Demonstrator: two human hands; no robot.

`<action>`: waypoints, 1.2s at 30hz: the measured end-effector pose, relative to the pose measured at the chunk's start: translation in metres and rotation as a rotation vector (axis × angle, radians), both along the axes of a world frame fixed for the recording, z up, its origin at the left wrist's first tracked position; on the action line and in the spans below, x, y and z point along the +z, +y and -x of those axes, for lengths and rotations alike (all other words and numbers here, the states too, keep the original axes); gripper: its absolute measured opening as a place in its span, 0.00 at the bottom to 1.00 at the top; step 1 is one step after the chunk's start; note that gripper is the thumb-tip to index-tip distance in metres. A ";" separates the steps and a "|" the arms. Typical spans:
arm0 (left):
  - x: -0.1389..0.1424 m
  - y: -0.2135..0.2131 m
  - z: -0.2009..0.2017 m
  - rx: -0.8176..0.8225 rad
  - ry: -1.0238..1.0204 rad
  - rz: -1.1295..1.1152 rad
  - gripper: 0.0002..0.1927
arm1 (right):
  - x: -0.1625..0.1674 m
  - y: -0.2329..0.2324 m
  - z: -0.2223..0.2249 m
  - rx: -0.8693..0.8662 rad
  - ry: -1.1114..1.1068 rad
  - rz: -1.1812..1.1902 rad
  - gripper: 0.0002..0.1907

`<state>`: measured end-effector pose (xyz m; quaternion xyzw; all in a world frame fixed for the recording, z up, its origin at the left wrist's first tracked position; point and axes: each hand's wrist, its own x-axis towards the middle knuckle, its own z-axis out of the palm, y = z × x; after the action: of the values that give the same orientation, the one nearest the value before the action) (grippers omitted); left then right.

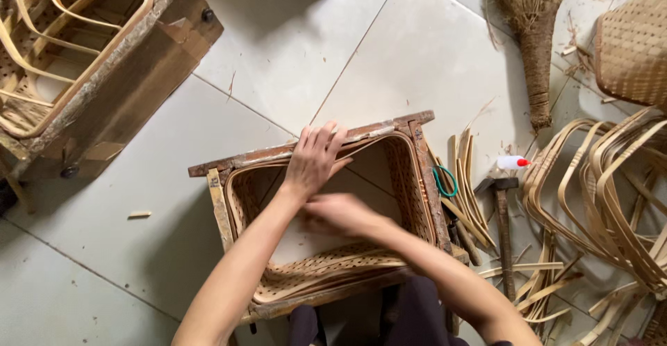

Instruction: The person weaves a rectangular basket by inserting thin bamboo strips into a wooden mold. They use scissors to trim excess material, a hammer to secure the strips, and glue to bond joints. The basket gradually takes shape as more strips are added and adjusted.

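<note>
On the frame's (240,160) far edge, the left hand (314,157) lies flat, fingers together, clamping nothing. Inside the basket (410,186), the right hand (340,214) is blurred; grip unclear.

Wooden frame (314,153) at centre on floor (278,47), woven basket (410,186) inside it. Hammer (503,214) and bamboo strips (604,193) right. Broom (536,33) behind right. Second frame (132,82) far left.
</note>
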<state>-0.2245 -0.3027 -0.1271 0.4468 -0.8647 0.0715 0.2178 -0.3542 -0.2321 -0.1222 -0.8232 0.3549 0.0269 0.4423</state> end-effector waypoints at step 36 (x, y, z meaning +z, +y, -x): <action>-0.008 -0.010 0.020 0.181 -0.067 -0.095 0.35 | -0.024 0.016 -0.135 -0.133 -0.382 -0.377 0.24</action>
<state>-0.2445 -0.3128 -0.1355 0.5303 -0.8300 0.0649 0.1601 -0.2189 -0.2159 -0.1463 -0.6914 0.3070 -0.0922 0.6475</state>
